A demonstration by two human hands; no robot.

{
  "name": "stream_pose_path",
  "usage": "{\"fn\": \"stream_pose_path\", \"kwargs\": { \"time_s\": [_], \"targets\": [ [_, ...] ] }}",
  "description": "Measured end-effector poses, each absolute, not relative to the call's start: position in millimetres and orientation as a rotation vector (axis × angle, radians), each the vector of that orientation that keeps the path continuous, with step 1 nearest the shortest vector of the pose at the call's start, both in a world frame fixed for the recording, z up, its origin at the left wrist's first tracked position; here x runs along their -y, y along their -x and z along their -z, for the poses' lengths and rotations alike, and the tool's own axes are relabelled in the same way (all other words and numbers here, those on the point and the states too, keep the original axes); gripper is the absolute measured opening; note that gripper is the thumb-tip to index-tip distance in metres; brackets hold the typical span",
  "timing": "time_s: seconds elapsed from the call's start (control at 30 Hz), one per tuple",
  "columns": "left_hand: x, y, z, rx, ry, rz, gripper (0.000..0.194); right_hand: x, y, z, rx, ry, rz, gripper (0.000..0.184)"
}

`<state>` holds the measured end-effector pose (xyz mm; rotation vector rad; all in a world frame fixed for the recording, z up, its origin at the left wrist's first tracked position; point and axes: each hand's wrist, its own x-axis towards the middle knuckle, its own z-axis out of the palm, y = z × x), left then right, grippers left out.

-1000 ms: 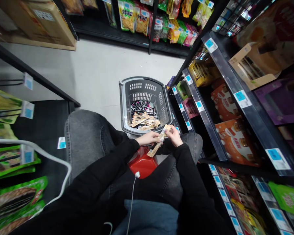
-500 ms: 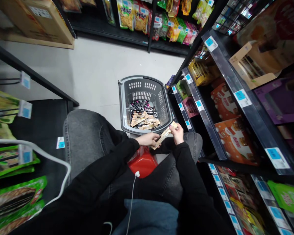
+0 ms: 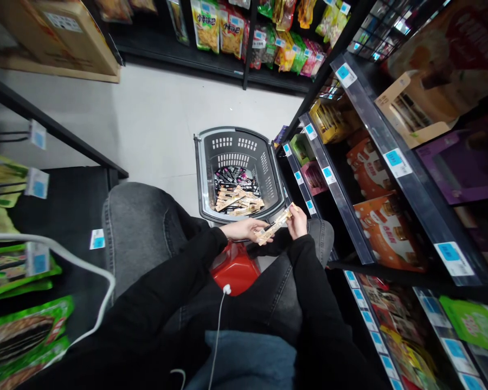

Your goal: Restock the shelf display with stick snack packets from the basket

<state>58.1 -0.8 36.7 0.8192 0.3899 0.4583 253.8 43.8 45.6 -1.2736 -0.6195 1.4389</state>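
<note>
Between my two hands is a slim beige stick packet [image 3: 277,223], tilted up to the right. My left hand [image 3: 246,230] is closed on its lower end, and the fingers of my right hand [image 3: 297,221] pinch the upper end. Just beyond them stands a grey shopping basket [image 3: 268,157] with slotted walls. Inside it lies a pile of beige stick packets [image 3: 238,200], with dark stick packets [image 3: 232,174] behind them. Below my hands, between my knees, is a red seat or box [image 3: 236,271]; its kind is unclear.
Snack shelves [image 3: 341,179] with price tags and boxes rise close on my right. Hanging green packets [image 3: 24,325] line the left, where a white cable [image 3: 106,303] curves past. Cardboard boxes [image 3: 52,43] and a snack rack [image 3: 179,57] stand farther off across the pale floor [image 3: 158,108].
The packet has turned slightly in my hands, showing more of its printed face. My left hand has shifted a little at its lower end. The basket's contents look the same.
</note>
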Motion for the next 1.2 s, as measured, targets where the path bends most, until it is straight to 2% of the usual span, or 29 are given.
{"fn": "stream_pose_path", "kwargs": {
  "time_s": [0.1,0.2,0.33,0.4,0.5,0.6,0.67,0.8,0.93,1.07,1.2],
  "targets": [
    [0.8,-55.1,-40.4,-0.450,-0.775,-0.430,0.047,-43.8,-254.5,-46.5,0.601,1.272,-1.428,0.022],
    [-4.0,-48.0,-42.3,-0.676,-0.761,-0.436,0.026,-43.6,-258.6,-46.3,0.561,1.326,-1.360,0.022],
    [-17.1,-34.1,-40.3,-1.065,-0.687,-0.646,0.012,-46.0,-261.8,-41.4,0.610,1.428,-1.347,0.020],
    [-23.2,-26.1,-37.2,-1.309,-0.715,-0.753,0.015,-51.6,-259.6,-35.4,0.695,1.477,-1.364,0.018],
    [-27.9,-14.2,-30.2,-1.701,-0.866,-0.783,0.039,-63.8,-254.0,-24.0,0.807,1.568,-1.379,0.016],
    [-26.9,-6.3,-22.5,-1.923,-1.156,-0.527,0.055,-73.0,-251.6,-20.2,0.862,1.674,-1.310,0.017],
    [-25.2,-5.1,-16.9,-1.860,-1.384,-0.299,0.048,-77.5,-254.8,-28.9,0.968,1.651,-1.247,0.017],
    [-25.8,-8.3,-4.4,-1.684,-1.654,-0.171,0.037,-98.2,-278.8,-87.6,1.383,1.436,-0.956,0.022],
    [-25.3,-12.2,-0.2,-1.639,-1.759,-0.134,0.040,-145.2,-320.4,-203.3,1.572,1.401,-0.310,0.023],
    [-20.1,-15.5,0.1,-1.561,-1.763,-0.162,0.038,-210.0,-352.5,-310.9,1.749,1.686,0.357,0.025],
    [-16.7,-16.0,2.6,-1.548,-1.773,-0.188,0.036,-260.4,-361.5,-358.4,1.928,2.071,0.794,0.029]
  ]
}}
